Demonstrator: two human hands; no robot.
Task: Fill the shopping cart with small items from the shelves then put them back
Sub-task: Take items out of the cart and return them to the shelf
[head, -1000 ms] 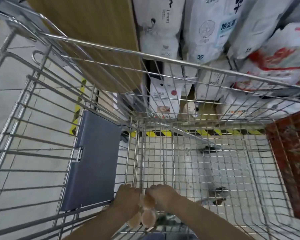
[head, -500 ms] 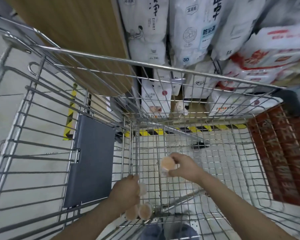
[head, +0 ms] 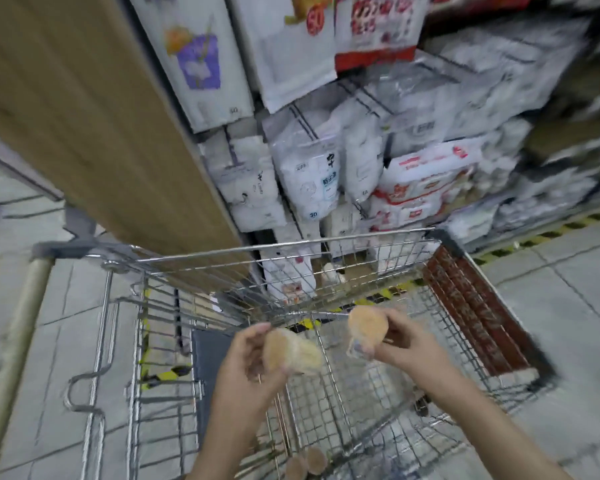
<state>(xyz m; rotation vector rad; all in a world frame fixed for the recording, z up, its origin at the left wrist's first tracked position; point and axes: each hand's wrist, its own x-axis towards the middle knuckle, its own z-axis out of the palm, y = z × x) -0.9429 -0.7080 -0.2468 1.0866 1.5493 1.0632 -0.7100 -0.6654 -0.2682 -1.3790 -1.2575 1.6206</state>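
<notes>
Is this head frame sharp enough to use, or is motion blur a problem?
Head view: strong motion blur on the white shelf packages at upper right; wide-angle bending of the wire shopping cart; left hand, right hand and their round tan cups soft.

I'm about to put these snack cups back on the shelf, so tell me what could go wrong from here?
1. The left hand holds what looks like more than one cup bunched together; one could slip out and drop into the cart.
2. Two more cups lie on the cart floor near you and could be forgotten.
3. The right hand holds its cup tilted, so the hold may be loose.
</notes>
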